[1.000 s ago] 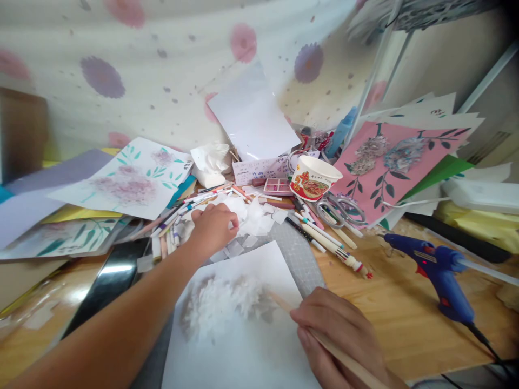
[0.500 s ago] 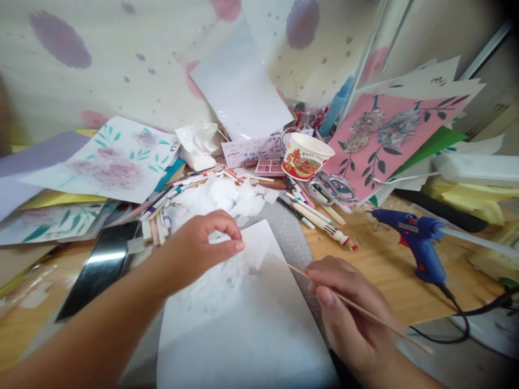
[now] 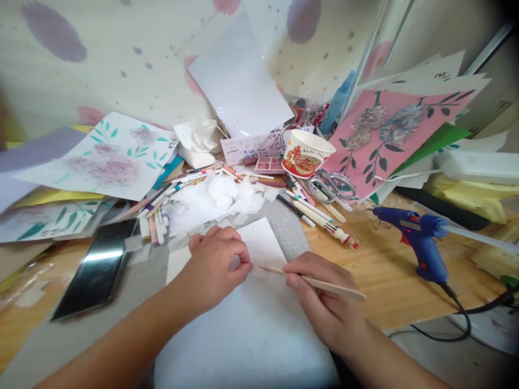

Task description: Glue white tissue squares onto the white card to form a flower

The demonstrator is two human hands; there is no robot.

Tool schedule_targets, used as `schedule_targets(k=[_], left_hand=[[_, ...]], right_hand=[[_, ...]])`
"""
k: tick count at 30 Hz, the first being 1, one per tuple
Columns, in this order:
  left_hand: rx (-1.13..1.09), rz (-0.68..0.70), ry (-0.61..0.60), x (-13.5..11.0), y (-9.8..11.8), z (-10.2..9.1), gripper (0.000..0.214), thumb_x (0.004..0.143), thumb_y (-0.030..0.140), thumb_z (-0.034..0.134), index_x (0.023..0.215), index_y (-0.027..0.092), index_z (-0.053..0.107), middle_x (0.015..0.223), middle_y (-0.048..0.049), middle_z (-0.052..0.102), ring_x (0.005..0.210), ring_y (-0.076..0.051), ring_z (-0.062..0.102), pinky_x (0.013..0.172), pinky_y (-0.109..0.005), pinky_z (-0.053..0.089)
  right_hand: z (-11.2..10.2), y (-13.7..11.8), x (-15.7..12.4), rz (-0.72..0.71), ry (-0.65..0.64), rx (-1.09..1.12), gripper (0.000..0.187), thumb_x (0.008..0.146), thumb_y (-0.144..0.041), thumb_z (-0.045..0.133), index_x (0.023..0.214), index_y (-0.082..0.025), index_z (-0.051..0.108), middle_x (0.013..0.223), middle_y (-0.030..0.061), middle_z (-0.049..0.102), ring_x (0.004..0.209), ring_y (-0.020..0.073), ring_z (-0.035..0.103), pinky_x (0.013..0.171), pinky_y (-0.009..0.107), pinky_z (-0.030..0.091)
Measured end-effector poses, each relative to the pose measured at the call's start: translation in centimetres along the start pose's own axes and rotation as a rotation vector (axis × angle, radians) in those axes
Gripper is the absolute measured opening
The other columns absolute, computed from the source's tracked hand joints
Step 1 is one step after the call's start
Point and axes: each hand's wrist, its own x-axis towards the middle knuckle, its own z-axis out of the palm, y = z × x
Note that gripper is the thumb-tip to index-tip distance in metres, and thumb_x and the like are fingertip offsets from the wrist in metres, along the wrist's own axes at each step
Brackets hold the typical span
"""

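My right hand (image 3: 324,297) grips a thin flat wooden stick (image 3: 336,288), its pointed end toward my left fingertips. Thumb and index finger of my left hand (image 3: 221,265) are pinched together just left of that tip; whatever they may hold is too small to make out. Both hands are over a large white sheet of paper (image 3: 243,335). Beyond my left hand lies a heap of white cotton-like fluff (image 3: 221,192), with small translucent squares (image 3: 270,193) scattered beside it.
A blue glue gun (image 3: 421,237) lies to the right, its cable over the table edge. At the left is a black phone (image 3: 95,270). Behind are pens (image 3: 158,216), scissors (image 3: 332,186), a paper cup (image 3: 308,154) and a pink flower picture (image 3: 389,135).
My left hand has moved right and down over the paper. My right hand has shifted left, turning the stick so its tip is close to my left fingers.
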Motion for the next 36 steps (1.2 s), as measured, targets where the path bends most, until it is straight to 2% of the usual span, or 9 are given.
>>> schedule_targets(k=[10,16,22,27,33,36], left_hand=[[0.016,0.106,0.082,-0.5,-0.9,0.9,0.011,0.072,0.016,0.057,0.07,0.024,0.064,0.09,0.0011,0.062,0.093,-0.026,0.051,0.079,-0.045,0.026],[-0.029,0.235,0.185,-0.9,-1.7,1.7,0.028,0.069,0.009,0.057,0.087,0.028,0.066,0.095,0.0028,0.059,0.094,-0.024,0.05,0.079,-0.042,0.023],[-0.037,0.353,0.18,-1.2,-1.9,1.6,0.023,0.072,0.007,0.054,0.07,0.027,0.065,0.089,0.0024,0.056,0.089,-0.022,0.047,0.076,-0.041,0.02],[0.027,0.376,0.162,-1.4,-2.2,1.3,0.022,0.069,0.005,0.054,0.064,0.025,0.063,0.088,0.0017,0.055,0.088,-0.023,0.045,0.073,-0.04,0.018],[0.075,0.39,0.159,-1.6,-2.4,1.0,0.022,0.07,0.008,0.058,0.066,0.029,0.066,0.089,0.0022,0.056,0.09,-0.023,0.046,0.075,-0.041,0.019],[0.072,0.399,0.127,-1.8,-2.5,0.4,0.021,0.073,0.011,0.057,0.069,0.029,0.066,0.09,0.0023,0.058,0.089,-0.022,0.048,0.076,-0.041,0.02]], right_hand=[[0.8,0.4,0.5,0.018,-0.219,0.014,0.014,0.092,-0.012,0.054,0.088,-0.016,0.067,0.073,0.0033,0.067,0.066,0.0122,0.06,0.061,0.023,0.044],[0.6,0.0,0.2,-0.018,-0.365,-0.041,0.014,0.091,-0.013,0.054,0.094,-0.015,0.067,0.08,0.0055,0.067,0.072,0.0151,0.06,0.064,0.027,0.045],[0.4,-0.7,0.7,-0.067,-0.464,-0.141,0.017,0.086,-0.011,0.052,0.086,-0.015,0.069,0.074,0.0046,0.062,0.065,0.0151,0.057,0.06,0.028,0.042],[0.5,-0.9,0.9,-0.065,-0.442,-0.163,0.016,0.082,-0.008,0.053,0.081,-0.016,0.067,0.073,0.0037,0.063,0.063,0.014,0.058,0.058,0.026,0.043],[-0.3,-0.5,0.8,-0.021,-0.16,0.014,0.019,0.079,-0.005,0.054,0.09,-0.018,0.063,0.074,0.0032,0.065,0.063,0.0133,0.062,0.055,0.023,0.048],[-0.2,-0.4,0.9,-0.014,-0.161,0.013,0.018,0.08,-0.005,0.055,0.089,-0.018,0.064,0.075,0.0038,0.066,0.065,0.0139,0.063,0.056,0.023,0.049]])
